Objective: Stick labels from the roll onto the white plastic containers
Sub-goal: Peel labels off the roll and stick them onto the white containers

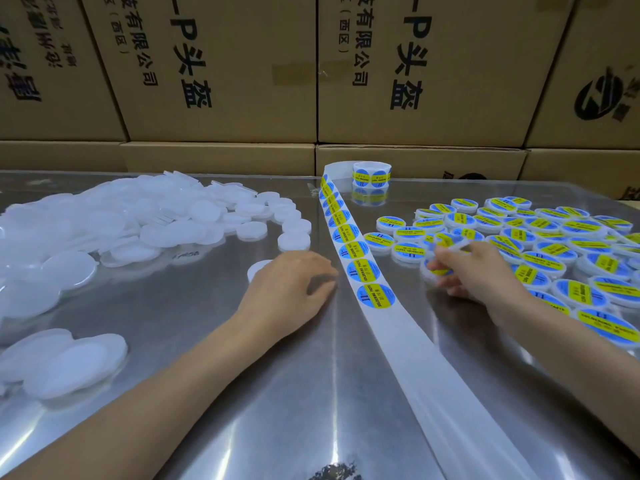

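A label roll (371, 174) stands at the back of the steel table, and its white backing strip (349, 251) runs toward me carrying round blue and yellow labels. Plain white containers (145, 220) lie heaped on the left. Labelled containers (554, 244) crowd the right. My left hand (291, 285) rests palm down over one plain white container (258, 268), just left of the strip. My right hand (474, 268) is curled on a labelled container (437, 268) at the near edge of the labelled group.
Large printed cardboard boxes (225, 71) form a wall behind the table. More white containers (65, 362) lie at the near left. The bare backing strip (460, 403) crosses the reflective steel table (277, 393) toward the lower right.
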A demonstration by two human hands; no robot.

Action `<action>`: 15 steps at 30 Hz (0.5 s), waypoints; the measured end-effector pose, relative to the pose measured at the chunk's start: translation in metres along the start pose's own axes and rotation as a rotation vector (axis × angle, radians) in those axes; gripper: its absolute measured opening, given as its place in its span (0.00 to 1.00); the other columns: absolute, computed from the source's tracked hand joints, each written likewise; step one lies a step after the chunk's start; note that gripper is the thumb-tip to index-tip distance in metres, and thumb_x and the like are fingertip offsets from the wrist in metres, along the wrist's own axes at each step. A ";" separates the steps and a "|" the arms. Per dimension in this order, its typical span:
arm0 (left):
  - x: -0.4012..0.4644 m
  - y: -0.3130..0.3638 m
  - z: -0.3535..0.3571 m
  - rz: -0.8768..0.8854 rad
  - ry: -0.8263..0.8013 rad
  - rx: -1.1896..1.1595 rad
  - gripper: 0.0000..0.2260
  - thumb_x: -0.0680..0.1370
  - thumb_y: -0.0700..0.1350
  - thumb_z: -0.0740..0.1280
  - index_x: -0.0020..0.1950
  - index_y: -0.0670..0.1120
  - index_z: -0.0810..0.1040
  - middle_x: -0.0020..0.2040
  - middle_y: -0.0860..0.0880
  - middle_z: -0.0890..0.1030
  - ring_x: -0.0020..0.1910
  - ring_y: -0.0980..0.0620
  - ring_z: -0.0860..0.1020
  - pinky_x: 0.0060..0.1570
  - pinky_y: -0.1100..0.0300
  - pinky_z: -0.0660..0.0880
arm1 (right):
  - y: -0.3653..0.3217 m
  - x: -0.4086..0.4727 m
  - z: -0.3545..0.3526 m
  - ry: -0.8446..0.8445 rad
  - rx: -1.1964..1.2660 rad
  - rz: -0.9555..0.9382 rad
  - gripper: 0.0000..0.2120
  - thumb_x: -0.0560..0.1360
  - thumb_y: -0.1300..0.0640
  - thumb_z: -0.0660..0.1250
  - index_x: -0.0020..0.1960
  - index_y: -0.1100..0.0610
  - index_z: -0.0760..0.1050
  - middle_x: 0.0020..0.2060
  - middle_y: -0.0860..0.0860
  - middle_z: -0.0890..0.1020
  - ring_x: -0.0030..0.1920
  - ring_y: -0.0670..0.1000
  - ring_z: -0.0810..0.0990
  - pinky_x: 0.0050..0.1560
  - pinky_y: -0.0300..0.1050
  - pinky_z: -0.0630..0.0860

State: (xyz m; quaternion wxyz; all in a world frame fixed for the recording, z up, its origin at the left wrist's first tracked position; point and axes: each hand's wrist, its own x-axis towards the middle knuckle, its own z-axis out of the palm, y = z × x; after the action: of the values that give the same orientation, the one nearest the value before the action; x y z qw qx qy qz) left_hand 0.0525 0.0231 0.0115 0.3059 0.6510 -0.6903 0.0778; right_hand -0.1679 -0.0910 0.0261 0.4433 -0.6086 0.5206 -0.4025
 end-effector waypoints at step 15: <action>-0.001 -0.010 0.000 -0.240 -0.146 0.163 0.20 0.76 0.62 0.60 0.63 0.53 0.75 0.63 0.55 0.73 0.62 0.50 0.71 0.54 0.57 0.70 | -0.001 -0.016 0.016 0.010 -0.331 -0.396 0.05 0.75 0.58 0.63 0.49 0.50 0.76 0.34 0.45 0.81 0.32 0.48 0.77 0.40 0.48 0.74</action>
State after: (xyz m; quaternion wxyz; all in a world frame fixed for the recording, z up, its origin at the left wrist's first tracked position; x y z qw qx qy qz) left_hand 0.0622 0.0219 0.0078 0.2081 0.7555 -0.6193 0.0490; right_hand -0.1551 -0.0730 0.0217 0.2478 -0.7610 0.4522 -0.3938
